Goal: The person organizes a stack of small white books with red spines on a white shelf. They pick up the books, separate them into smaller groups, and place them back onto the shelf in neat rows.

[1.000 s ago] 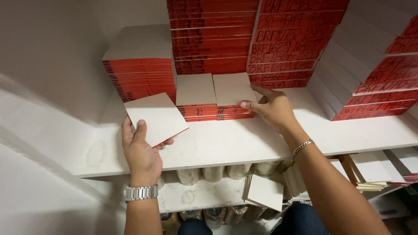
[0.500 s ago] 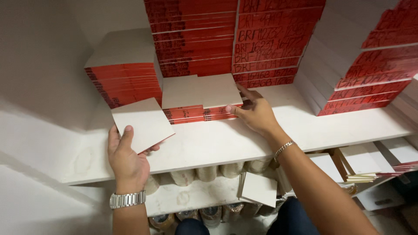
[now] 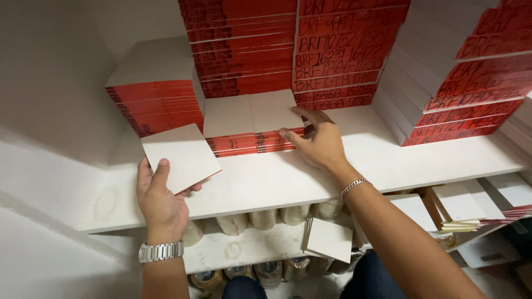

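Observation:
My left hand (image 3: 160, 198) grips a thin white square booklet (image 3: 180, 156) by its near corner and holds it tilted over the white shelf (image 3: 266, 180). My right hand (image 3: 316, 139) rests on the right end of two short side-by-side stacks of white-topped, red-edged booklets (image 3: 252, 124), thumb on the red front edge, fingers behind the stack. A metal watch is on my left wrist, a bracelet on my right.
Tall stacks of red-edged booklets (image 3: 293, 50) line the back of the shelf, with another stack at the left (image 3: 152, 94) and more at the right (image 3: 471, 83). Below, a lower shelf holds tape rolls (image 3: 260, 218), a loose white booklet (image 3: 330, 239) and further stacks (image 3: 471, 210).
The view has drifted a little, so the shelf sits slightly differently in frame. My left hand keeps the white booklet; my right hand stays on the short stack.

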